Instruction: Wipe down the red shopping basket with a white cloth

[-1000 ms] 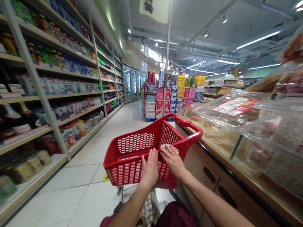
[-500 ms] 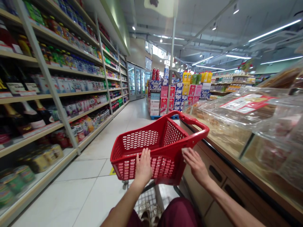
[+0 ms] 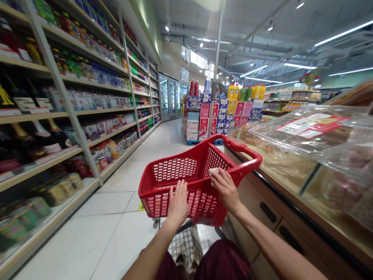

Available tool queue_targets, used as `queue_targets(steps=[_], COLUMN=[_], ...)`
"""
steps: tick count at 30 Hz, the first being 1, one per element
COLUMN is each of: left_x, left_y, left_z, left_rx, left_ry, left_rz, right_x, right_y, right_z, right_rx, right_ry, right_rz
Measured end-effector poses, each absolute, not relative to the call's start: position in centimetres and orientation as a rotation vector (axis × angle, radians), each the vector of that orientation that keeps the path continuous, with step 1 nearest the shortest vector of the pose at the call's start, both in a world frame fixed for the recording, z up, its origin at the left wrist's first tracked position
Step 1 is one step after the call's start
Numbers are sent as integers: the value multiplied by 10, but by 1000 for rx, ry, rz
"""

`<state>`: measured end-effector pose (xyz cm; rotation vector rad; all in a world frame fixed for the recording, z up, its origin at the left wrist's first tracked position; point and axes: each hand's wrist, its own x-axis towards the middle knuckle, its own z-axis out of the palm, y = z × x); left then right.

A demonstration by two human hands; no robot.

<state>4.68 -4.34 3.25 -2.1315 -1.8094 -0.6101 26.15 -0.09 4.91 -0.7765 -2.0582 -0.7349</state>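
Right hand point(image 3: 225, 188) has shifted back along the red cart basket point(image 3: 201, 185), gripping a pale cloth point(image 3: 213, 171), apparently wiping; further strokes need the left hand point(image 3: 178, 201) (flat, seemingly empty) as brace.

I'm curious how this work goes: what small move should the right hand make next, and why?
Probably slide the pale cloth along the near rim of the red cart basket toward its handle: the right hand holds the cloth at that rim, and the handle lies just beyond.
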Motion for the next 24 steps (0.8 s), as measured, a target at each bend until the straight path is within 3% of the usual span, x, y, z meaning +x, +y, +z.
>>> queue_targets(steps=[5, 11, 24], left_x=[31, 22, -10], left_y=[-50, -56, -69], left_z=[29, 31, 26], left_rx=[-2079, -2092, -2078], left_ry=[-1866, -1875, -1887], left_rz=[-614, -570, -541], right_x=[246, 221, 172], right_y=[-8, -7, -12], right_z=[19, 30, 0], right_rx=[-651, -694, -592], right_ry=[-2244, -2178, -2264], right_rz=[-709, -693, -620])
